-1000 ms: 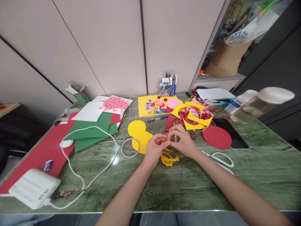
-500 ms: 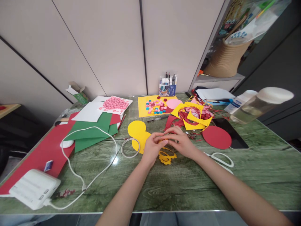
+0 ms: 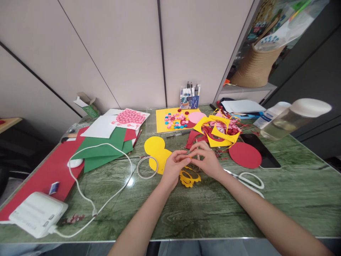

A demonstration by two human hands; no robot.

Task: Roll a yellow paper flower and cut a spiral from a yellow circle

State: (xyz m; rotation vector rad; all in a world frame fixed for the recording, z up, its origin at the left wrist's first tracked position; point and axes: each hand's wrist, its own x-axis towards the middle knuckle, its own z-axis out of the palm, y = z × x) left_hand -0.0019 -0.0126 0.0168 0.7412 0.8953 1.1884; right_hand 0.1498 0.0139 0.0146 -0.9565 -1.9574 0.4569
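My left hand (image 3: 172,168) and my right hand (image 3: 207,160) meet over the middle of the table, fingertips pinched together. Only a small orange-yellow edge of a little piece (image 3: 190,158) shows between them; the fingers hide the rest. A thin pale stick (image 3: 198,153) shows by the right fingers; I cannot tell whether they grip it. Just below the hands lies a yellow paper cutout (image 3: 189,177) with scalloped edges and openings. A yellow paper shape of joined rounds (image 3: 155,146) lies partly behind my left hand. White-handled scissors (image 3: 252,180) rest beside my right forearm.
Yellow and red paper scraps (image 3: 222,129), a red paper disc (image 3: 245,155) and a phone (image 3: 266,153) lie right. Beads (image 3: 177,121) sit on yellow paper behind. Green sheets (image 3: 103,156), a white cable (image 3: 128,188) and a white charger (image 3: 38,213) occupy the left.
My right hand's fingers have shifted and curled slightly, uncovering more of the pale stick. Both hands stay together in nearly the same place.
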